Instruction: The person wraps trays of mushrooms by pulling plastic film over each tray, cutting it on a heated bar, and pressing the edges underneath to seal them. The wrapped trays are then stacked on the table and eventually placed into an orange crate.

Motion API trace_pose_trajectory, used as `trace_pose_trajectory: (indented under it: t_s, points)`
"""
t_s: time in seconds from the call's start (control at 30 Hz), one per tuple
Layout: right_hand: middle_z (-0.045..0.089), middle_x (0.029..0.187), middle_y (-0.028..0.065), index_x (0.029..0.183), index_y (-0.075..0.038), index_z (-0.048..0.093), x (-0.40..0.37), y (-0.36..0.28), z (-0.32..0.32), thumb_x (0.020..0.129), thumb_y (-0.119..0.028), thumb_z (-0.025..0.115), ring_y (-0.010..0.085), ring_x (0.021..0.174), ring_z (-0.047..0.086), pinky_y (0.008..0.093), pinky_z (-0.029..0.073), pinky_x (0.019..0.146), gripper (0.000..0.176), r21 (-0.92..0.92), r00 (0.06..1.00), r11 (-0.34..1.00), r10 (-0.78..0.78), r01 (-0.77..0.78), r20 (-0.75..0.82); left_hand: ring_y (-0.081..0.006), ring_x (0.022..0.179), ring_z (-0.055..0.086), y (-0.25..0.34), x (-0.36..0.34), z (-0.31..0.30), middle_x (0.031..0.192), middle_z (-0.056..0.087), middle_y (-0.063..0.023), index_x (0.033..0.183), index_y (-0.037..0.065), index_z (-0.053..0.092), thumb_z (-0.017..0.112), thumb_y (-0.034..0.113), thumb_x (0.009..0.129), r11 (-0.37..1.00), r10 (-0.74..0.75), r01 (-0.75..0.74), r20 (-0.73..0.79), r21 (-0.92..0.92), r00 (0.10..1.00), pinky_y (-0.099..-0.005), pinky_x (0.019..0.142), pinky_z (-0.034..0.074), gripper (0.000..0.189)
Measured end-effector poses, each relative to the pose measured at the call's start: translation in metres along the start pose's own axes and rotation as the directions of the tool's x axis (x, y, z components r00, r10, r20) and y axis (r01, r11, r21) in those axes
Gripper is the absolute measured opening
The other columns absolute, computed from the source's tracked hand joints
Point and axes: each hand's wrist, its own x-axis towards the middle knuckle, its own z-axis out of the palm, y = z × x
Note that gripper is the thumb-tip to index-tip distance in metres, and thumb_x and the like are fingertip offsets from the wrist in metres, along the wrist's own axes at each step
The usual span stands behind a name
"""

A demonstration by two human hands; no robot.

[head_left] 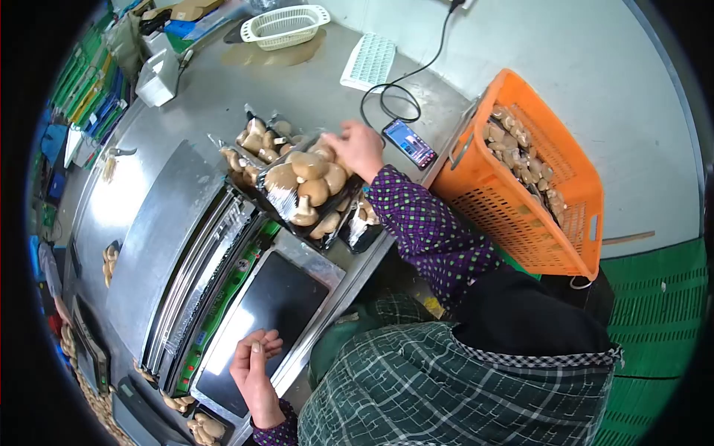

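My right hand (358,151) is at the far right corner of a film-wrapped pack of brown mushrooms (313,190), its fingers bent against the edge. This pack lies tilted on top of several other wrapped mushroom packs (260,139). A smaller wrapped pack (364,223) sits beside the pile, below my right wrist. My left hand (256,366) hovers over the dark flat plate (279,297) of a film-wrapping machine, with loosely curled fingers, thumb apart and nothing held. A roll of clear film (201,267) lies in the machine behind the plate.
An orange crate (483,186) with mushroom packs stands at the right. A phone (409,143) on a black cable lies near the table edge. Further back are a cream plastic basket (286,28) and a white grid tray (370,61). More mushrooms (207,429) lie at the lower left.
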Motion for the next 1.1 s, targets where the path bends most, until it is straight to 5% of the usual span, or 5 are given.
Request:
trace_pose_trajectory:
  t_s: [0.13,0.43,0.57,0.77,1.1]
  points:
    - [0.057,0.097,0.0177,0.102,0.002,0.055,-0.009,-0.041,-0.005,0.077,-0.026,0.065,0.0322,0.09,0.055,0.0403,0.043,0.08,0.039,0.068,0.906,0.935,-0.318,0.349,-0.28,-0.0146,0.08,0.06,0.01,-0.01,-0.059,0.092,0.064,-0.0128,0.098,-0.004,0.058,0.051,0.012,0.09,0.972,0.154,-0.098,-0.263,0.213,0.952,-0.0276,0.074,0.048,0.019]
    - [0.06,0.086,0.0063,0.102,0.004,0.055,-0.083,-0.316,0.079,0.083,-0.009,0.061,0.0085,0.074,0.056,0.023,0.046,0.067,0.024,0.668,0.598,0.67,-0.692,0.324,0.404,-0.0117,0.074,0.06,0.05,0.002,-0.299,0.085,0.063,-0.0072,0.099,-0.004,0.059,0.053,0.02,0.09,0.905,0.412,-0.163,-0.711,0.394,0.569,-0.0227,0.064,0.048,0.027]
    - [0.06,0.085,0.0059,0.102,0.005,0.055,-0.074,-0.393,0.205,0.086,-0.021,0.057,0.0117,0.071,0.058,0.0243,0.048,0.063,0.03,0.53,0.392,0.824,-0.564,0.203,0.727,-0.0133,0.073,0.06,0.042,0.071,-0.376,0.085,0.062,-0.0072,0.1,-0.004,0.059,0.054,0.02,0.088,0.934,0.352,-0.167,-0.728,0.316,0.589,-0.0237,0.062,0.048,0.027]
    - [0.061,0.097,0.0241,0.098,0.005,0.058,-0.082,-0.43,0.412,0.076,-0.022,0.059,0.0347,0.092,0.059,0.0399,0.047,0.081,0.035,0.246,0.487,0.742,-0.615,0.624,0.62,-0.0157,0.068,0.058,0.0,0.201,-0.427,0.093,0.062,-0.0152,0.113,-0.007,0.048,0.06,0.013,0.079,0.987,0.034,0.083,-0.685,0.138,0.727,-0.0281,0.056,0.048,0.042]
    - [0.063,0.08,0.0236,0.078,0.003,0.066,-0.055,-0.439,0.523,0.07,-0.008,0.055,0.0351,0.078,0.063,0.0406,0.049,0.071,0.017,0.229,0.226,0.701,-0.493,0.676,0.84,-0.0198,0.079,0.058,-0.007,0.268,-0.426,0.091,0.057,-0.0157,0.119,-0.005,0.04,0.057,-0.006,0.073,0.987,0.077,0.032,-0.641,0.157,0.764,-0.0292,0.066,0.049,0.049]
